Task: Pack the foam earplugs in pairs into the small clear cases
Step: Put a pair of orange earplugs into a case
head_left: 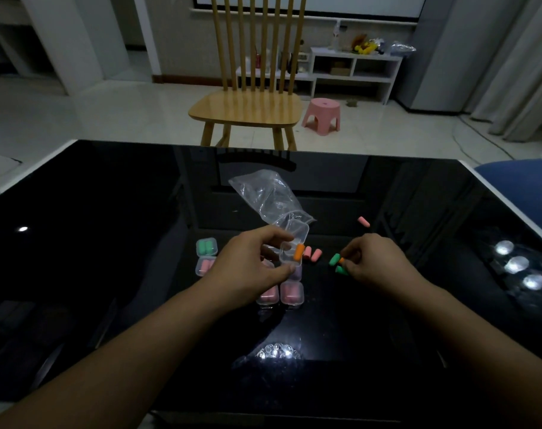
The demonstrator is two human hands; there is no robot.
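My left hand [253,264] holds a small clear case [290,254] with its lid up, and one orange earplug [299,252] lies in it. My right hand [373,262] pinches a second orange earplug [341,260] just above the table, between two loose green earplugs [334,259]. Two pink earplugs [312,254] lie between the hands and another pink earplug [363,221] lies farther back right. Closed cases hold pairs: a green-filled case [207,246], a pink-filled case [203,265], and more pink-filled cases [291,293] below my left hand.
An empty crumpled clear plastic bag [268,195] lies behind the open case on the black glossy table [108,243]. A wooden chair [248,106] stands beyond the table's far edge, with a pink stool [322,114] on the floor.
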